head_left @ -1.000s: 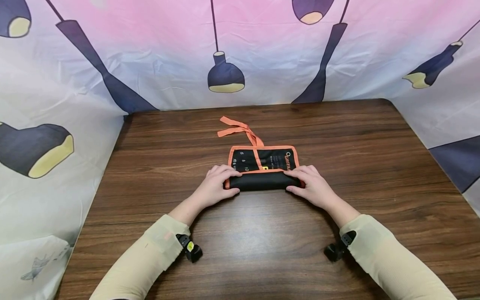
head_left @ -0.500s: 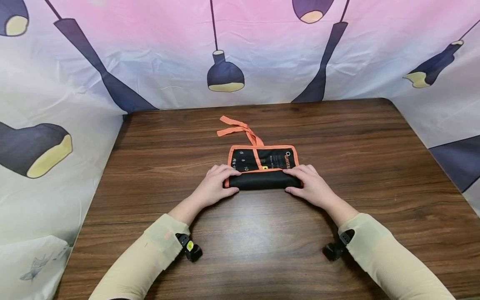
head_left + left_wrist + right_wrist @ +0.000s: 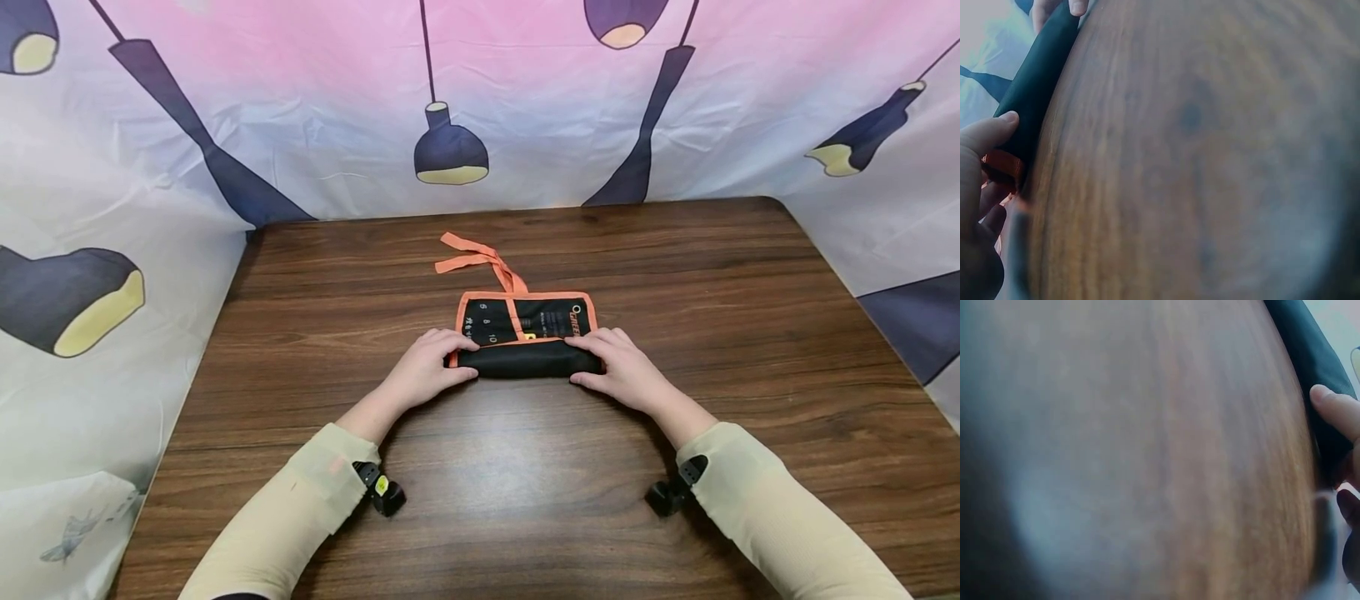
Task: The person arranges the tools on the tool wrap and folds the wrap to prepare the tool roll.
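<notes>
A black fabric tool roll (image 3: 528, 360) with orange edging lies on the table, its near part rolled into a thick tube. Beyond the tube its flat part shows printed numbers and lettering. At the left end my left hand (image 3: 427, 367) grips the tube, thumb on the near side and fingers over the top. My right hand (image 3: 626, 369) holds the right end in the same way. In the left wrist view the left thumb (image 3: 997, 131) presses on the tube near its orange-edged end. The right wrist view shows the right thumb (image 3: 1338, 409) on the black fabric. What lies inside the roll is hidden.
Two loose ends of an orange tie strap (image 3: 487, 254) stretch from the roll's far edge over the brown wooden table (image 3: 712, 275). A curtain (image 3: 337, 100) printed with lamps hangs behind the table and along its sides.
Both hands keep their grip on the ends of the tube and have barely moved. The tube sits a hair farther from me; the flat part and strap look the same.
</notes>
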Action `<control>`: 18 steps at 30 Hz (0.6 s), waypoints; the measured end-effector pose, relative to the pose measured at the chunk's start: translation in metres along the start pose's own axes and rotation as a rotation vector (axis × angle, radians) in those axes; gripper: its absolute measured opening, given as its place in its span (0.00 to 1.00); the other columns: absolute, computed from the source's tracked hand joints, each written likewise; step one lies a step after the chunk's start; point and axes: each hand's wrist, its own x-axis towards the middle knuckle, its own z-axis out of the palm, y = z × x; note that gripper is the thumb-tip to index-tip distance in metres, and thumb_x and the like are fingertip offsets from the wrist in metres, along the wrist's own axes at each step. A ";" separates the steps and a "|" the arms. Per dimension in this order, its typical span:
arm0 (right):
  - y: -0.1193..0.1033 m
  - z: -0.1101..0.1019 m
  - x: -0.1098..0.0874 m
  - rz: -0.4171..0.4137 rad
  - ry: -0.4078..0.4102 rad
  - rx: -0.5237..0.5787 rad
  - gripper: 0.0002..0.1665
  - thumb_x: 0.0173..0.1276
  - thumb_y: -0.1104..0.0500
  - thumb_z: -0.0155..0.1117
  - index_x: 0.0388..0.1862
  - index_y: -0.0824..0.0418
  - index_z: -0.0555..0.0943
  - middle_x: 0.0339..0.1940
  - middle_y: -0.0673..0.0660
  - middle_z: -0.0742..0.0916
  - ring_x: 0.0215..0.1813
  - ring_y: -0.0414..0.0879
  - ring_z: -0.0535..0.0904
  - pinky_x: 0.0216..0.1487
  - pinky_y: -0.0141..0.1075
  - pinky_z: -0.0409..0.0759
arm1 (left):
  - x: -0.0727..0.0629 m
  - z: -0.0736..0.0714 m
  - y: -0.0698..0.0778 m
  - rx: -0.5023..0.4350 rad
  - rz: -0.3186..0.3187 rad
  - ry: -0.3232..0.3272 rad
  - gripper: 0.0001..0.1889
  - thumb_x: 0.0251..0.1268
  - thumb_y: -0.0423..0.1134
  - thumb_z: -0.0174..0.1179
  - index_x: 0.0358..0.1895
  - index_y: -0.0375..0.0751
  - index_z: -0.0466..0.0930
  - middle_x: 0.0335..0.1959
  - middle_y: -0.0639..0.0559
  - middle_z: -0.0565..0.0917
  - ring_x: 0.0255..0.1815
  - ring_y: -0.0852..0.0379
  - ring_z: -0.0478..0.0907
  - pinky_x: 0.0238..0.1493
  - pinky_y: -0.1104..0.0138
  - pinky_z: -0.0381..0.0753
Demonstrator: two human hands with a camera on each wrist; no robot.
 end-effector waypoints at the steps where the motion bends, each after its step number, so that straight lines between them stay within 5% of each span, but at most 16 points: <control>1: 0.000 0.000 0.000 0.004 -0.007 0.001 0.31 0.57 0.51 0.71 0.61 0.55 0.76 0.53 0.56 0.78 0.52 0.52 0.68 0.52 0.48 0.68 | 0.000 0.000 0.000 0.000 -0.007 -0.003 0.17 0.57 0.47 0.66 0.49 0.47 0.81 0.49 0.53 0.80 0.56 0.53 0.71 0.62 0.56 0.60; 18: 0.005 -0.014 0.018 0.123 -0.133 0.148 0.26 0.59 0.47 0.68 0.56 0.51 0.79 0.50 0.54 0.80 0.47 0.49 0.73 0.48 0.45 0.70 | 0.002 -0.008 0.005 -0.025 -0.059 -0.047 0.15 0.59 0.49 0.64 0.47 0.48 0.82 0.35 0.56 0.78 0.38 0.57 0.70 0.42 0.61 0.69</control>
